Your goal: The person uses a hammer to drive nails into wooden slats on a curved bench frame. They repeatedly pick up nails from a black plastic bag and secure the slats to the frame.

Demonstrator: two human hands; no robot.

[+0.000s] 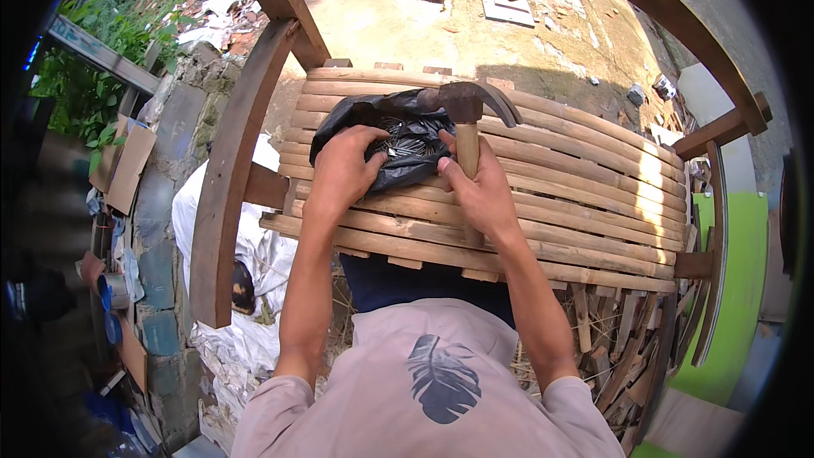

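Note:
A black plastic bag (397, 175) lies gaping on the slatted bamboo bench (585, 170), with many loose metal nails (409, 144) inside. My left hand (346, 165) is at the bag's left side, its fingers bent over the rim toward the nails; whether a nail is pinched between them is too small to see. In my right hand (483, 191) is a claw hammer (469, 110), held upright by its wooden handle with the dark head on top. The fingers of that hand also meet the bag's right edge.
Wooden posts (242, 153) and beams (670, 17) frame the bench on both sides. A white sheet (199, 203) hangs by a block wall (161, 280) on the left. Scrap wood (623, 356) is piled beneath, and a green panel (733, 280) stands at the right.

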